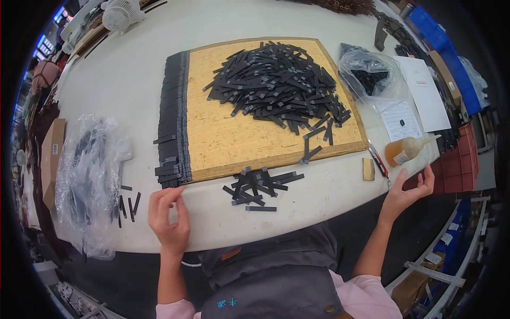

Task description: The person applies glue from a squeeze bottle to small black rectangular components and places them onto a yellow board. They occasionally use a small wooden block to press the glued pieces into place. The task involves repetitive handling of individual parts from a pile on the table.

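Note:
My left hand [169, 219] is beside the near left corner of the yellow board [204, 143]. Its thumb and forefinger come together in a pinch; anything between them is too small to make out. A row of overlapping dark strips [174, 101] lines the board's left edge, just beyond that hand. On the board lies a big heap of loose black strips [271, 80] with grey ends. A smaller pile of strips [255, 187] lies on the table in front of it. My right hand [402, 198] is open, fingers apart, just below a squeeze bottle [402, 152] of amber liquid.
Left of me are a clear plastic bag [87, 181] and a few stray strips [130, 207]. At right lie a red-and-black cutter [379, 162], a small wooden block [368, 169], paper sheets [422, 93] and another plastic bag [366, 66]. A red crate [459, 162] stands past the table edge.

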{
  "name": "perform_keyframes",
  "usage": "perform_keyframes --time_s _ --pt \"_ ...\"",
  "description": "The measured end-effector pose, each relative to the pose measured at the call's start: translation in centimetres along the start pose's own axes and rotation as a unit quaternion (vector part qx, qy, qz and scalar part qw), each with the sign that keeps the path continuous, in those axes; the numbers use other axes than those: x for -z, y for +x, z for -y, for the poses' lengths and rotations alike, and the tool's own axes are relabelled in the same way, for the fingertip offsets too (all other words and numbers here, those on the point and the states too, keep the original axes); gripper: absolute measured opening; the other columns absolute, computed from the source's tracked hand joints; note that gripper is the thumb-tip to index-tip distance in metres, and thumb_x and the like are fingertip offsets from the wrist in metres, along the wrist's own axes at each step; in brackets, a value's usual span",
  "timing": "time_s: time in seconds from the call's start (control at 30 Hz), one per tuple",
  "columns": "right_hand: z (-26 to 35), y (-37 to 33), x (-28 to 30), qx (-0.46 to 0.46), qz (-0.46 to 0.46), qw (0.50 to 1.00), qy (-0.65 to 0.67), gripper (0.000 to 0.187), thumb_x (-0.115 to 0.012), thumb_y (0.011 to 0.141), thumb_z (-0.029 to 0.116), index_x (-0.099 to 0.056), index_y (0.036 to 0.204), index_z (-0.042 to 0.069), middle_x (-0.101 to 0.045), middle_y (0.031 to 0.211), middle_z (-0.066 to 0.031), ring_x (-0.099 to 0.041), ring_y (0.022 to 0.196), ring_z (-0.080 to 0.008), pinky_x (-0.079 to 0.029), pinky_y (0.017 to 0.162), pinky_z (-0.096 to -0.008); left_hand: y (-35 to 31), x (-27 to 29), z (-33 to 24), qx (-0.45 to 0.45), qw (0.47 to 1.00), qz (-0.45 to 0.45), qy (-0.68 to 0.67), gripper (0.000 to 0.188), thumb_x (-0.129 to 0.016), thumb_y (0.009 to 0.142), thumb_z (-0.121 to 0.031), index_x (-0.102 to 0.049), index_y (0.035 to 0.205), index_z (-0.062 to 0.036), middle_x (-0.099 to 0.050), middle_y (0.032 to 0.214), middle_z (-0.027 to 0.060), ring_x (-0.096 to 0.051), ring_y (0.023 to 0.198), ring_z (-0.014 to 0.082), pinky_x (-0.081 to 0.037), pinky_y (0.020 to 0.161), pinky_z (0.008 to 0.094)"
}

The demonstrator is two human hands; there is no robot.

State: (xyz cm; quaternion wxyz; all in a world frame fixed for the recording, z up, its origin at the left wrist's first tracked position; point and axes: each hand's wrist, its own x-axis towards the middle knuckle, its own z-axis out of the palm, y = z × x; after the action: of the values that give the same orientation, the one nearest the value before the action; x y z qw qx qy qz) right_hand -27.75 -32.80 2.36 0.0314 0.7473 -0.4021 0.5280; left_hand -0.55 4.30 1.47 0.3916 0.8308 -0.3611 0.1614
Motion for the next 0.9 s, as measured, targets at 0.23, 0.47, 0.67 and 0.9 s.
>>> perform_keyframes --time_s 0.23,0.47,0.67,0.9 --pt "-6.5 1.8 -2.2 -0.286 0.117 0.905 0.292 0.076 -0.065 0.097 0.013 -0.018 0.156 0.002 -0.035 0.151 -0.0204 -0.04 0.136 -0.0248 -0.031 0.115 -0.0382 4.8 -7.0 -7.9 -0.171 0.964 0.191 -0.063 0.033 -0.074 0.074 0.0 -0.069 0.106 -0.0045 -0.063 0.105 0.0088 -0.06 0.091 0.0277 -0.05 0.079 0.0382" --pt "-9.5 0.9 -4.9 -0.294 0.217 0.884 0.293 0.068 -0.067 0.097 0.016 -0.032 0.153 -0.001 -0.047 0.144 -0.0147 -0.047 0.128 -0.0226 -0.035 0.111 -0.0358 4.8 -9.5 -8.7 -0.239 0.936 0.257 0.016 0.022 -0.064 0.074 -0.009 -0.065 0.094 0.0007 -0.058 0.107 0.0116 -0.055 0.101 0.0275 -0.046 0.084 0.0361" --pt "-10.0 4.5 -4.5 -0.434 0.074 0.756 0.484 0.061 -0.056 0.102 0.039 -0.042 0.145 -0.001 -0.056 0.132 -0.0166 -0.061 0.116 -0.0234 -0.057 0.092 -0.0357 3.9 -10.2 -9.2 -0.322 0.918 0.218 0.081 0.015 -0.063 0.075 -0.009 -0.064 0.087 0.0011 -0.057 0.093 0.0097 -0.054 0.095 0.0235 -0.045 0.08 0.0316" --pt "-1.4 8.6 -4.4 -0.244 0.225 0.812 0.48 0.063 -0.059 0.099 0.037 -0.039 0.147 0.003 -0.057 0.129 -0.0149 -0.063 0.112 -0.0244 -0.057 0.088 -0.0338 3.7 -11.4 -8.7 -0.273 0.932 0.236 -0.019 0.021 -0.063 0.076 -0.004 -0.058 0.094 0.0054 -0.056 0.095 0.0148 -0.061 0.089 0.0265 -0.052 0.077 0.0352"
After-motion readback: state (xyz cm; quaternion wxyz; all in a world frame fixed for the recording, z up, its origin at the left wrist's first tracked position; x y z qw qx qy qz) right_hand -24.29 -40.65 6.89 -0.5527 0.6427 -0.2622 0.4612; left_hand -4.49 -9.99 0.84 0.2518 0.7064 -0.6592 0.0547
